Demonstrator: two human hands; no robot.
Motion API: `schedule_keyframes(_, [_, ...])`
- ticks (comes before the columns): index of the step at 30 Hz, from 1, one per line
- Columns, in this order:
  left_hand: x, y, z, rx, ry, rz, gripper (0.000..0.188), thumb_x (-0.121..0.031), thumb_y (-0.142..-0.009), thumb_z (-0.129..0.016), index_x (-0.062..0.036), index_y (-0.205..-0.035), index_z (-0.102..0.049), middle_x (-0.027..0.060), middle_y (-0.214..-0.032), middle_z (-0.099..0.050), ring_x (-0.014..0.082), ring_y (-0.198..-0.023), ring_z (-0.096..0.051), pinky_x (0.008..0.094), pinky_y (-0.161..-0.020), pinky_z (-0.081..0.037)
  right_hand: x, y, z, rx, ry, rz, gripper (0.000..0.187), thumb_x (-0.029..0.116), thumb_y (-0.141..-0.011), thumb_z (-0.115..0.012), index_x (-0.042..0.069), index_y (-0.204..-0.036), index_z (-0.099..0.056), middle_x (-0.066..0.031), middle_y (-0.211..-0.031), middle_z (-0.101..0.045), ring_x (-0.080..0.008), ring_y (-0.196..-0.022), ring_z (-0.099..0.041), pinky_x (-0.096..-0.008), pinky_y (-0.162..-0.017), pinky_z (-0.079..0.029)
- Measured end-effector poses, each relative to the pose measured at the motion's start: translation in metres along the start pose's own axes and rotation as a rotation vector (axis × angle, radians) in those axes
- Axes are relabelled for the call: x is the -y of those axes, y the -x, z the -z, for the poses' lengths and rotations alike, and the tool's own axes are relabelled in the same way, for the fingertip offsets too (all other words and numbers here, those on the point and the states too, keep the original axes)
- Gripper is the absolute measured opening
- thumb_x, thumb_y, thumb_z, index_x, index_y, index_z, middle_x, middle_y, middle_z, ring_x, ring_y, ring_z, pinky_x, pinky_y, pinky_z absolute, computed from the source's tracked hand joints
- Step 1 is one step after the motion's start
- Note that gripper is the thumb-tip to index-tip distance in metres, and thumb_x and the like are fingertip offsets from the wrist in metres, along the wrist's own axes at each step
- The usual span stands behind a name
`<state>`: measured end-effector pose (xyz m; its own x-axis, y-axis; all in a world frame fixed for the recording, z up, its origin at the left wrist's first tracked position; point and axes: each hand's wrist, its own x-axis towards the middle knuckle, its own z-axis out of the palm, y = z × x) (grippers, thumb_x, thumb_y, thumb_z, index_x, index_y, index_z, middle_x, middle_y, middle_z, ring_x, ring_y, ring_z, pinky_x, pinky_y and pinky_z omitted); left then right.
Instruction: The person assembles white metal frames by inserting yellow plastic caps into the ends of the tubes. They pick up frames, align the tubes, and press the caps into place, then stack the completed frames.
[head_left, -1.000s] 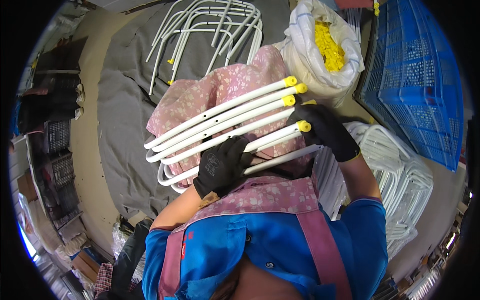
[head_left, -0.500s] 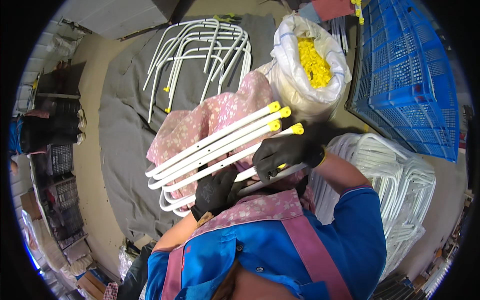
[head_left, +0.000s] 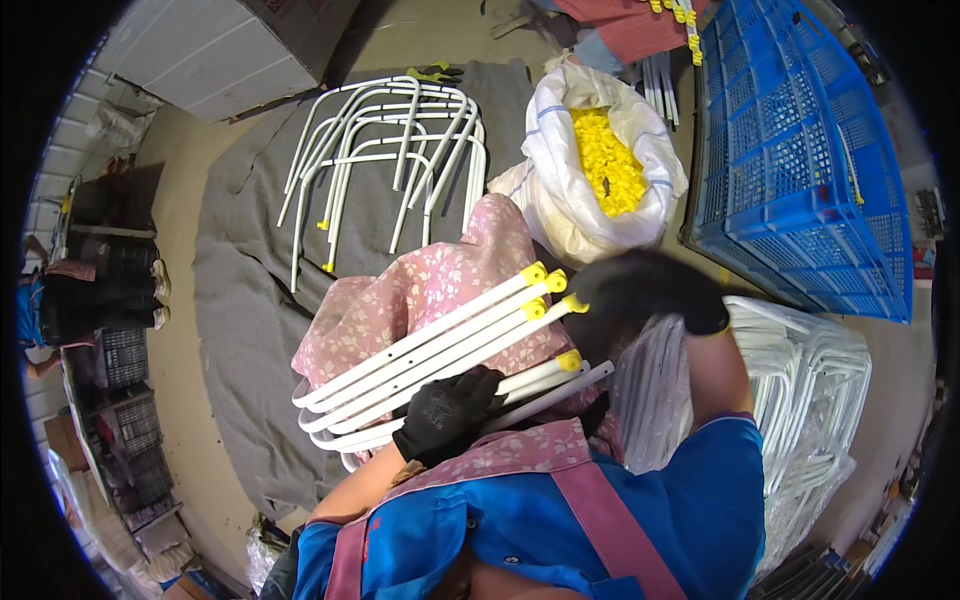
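Several bent white metal tubes (head_left: 420, 351) lie across my lap on a pink flowered apron (head_left: 470, 245). Yellow plastic caps (head_left: 555, 282) cover most of the tube ends in sight. A lower tube end also carries a yellow cap (head_left: 568, 360), and the end nearest me is bare. My left hand (head_left: 447, 415), in a black glove, is closed around the lower tubes. My right hand (head_left: 640, 290), also black-gloved, is beyond the tube ends, near the foot of a white sack (head_left: 548, 185). Motion smears its fingers. Yellow caps (head_left: 605, 160) show inside the open sack.
More bent white tubes (head_left: 408, 85) lie on a grey cloth (head_left: 240, 260) ahead. A blue plastic crate (head_left: 800, 180) stands at right. Plastic-wrapped white tubes (head_left: 800, 390) are stacked beside my right arm. Another person (head_left: 100, 295) is at far left.
My right hand has left the tube ends and moved right, uncovering a yellow cap on a lower tube. My left hand still grips the tubes. The view has shifted slightly.
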<state>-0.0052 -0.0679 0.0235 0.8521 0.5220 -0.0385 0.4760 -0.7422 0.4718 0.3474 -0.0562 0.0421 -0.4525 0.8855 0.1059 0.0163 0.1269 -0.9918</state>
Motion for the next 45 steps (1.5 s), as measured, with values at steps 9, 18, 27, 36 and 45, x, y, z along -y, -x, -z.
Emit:
schedule_keyframes(9, [0.004,0.005,-0.018,0.030,-0.294,-0.065,0.048,-0.024,-0.091,-0.057,-0.0087,-0.136,-0.054,0.0076,-0.094,-0.067,0.0185,-0.057,-0.060,0.0341,-0.039,-0.045,-0.194,-0.015,0.141,-0.307,1.517,0.138,0.008,0.015,-0.082,-0.062,0.009,-0.087,-0.064,-0.0115,-0.086,-0.063,-0.0281,-0.080,-0.063,-0.0417,-0.068,-0.050])
schedule_keyframes(18, [0.015,-0.003,-0.046,-0.184,-0.002,-0.091,0.047,-0.025,-0.092,-0.055,-0.0103,-0.137,-0.054,0.0105,-0.117,-0.063,0.0249,-0.094,-0.066,0.0359,-0.067,-0.055,-0.377,-0.025,0.180,-0.023,2.251,-0.429,0.039,0.012,-0.100,-0.039,0.008,-0.135,-0.053,-0.0130,-0.129,-0.061,-0.0216,-0.117,-0.057,-0.0335,-0.098,-0.045])
schedule_keyframes(27, [0.005,-0.017,-0.039,-0.332,-0.030,-0.031,0.049,-0.029,-0.087,-0.065,-0.0084,-0.130,-0.060,0.0083,-0.122,-0.063,0.0230,-0.109,-0.062,0.0361,-0.081,-0.052,-0.312,-0.018,0.156,-0.533,0.796,-0.577,0.036,0.015,-0.098,-0.051,-0.005,-0.128,-0.058,-0.0211,-0.128,-0.062,-0.0325,-0.121,-0.056,-0.0383,-0.105,-0.042])
schedule_keyframes(36, [-0.007,-0.025,-0.014,-0.381,-0.304,-0.080,0.036,-0.025,-0.079,-0.059,-0.0140,-0.113,-0.063,0.0086,-0.111,-0.061,0.0246,-0.095,-0.059,0.0388,-0.076,-0.049,-0.177,0.020,0.123,-0.954,0.268,-0.282,0.029,0.024,-0.096,-0.062,0.003,-0.116,-0.063,-0.0015,-0.086,-0.057,-0.0078,-0.065,-0.047,-0.0227,-0.058,-0.039])
schedule_keyframes(45, [-0.017,0.010,-0.023,-0.123,-0.068,0.036,0.050,-0.025,-0.085,-0.058,-0.0008,-0.129,-0.055,0.0157,-0.119,-0.059,0.0319,-0.100,-0.061,0.0421,-0.081,-0.050,-0.090,0.048,0.045,-1.041,0.325,-0.076,0.037,0.025,-0.097,-0.062,0.002,-0.126,-0.061,0.0029,-0.092,-0.059,-0.0070,-0.076,-0.049,-0.0240,-0.067,-0.041])
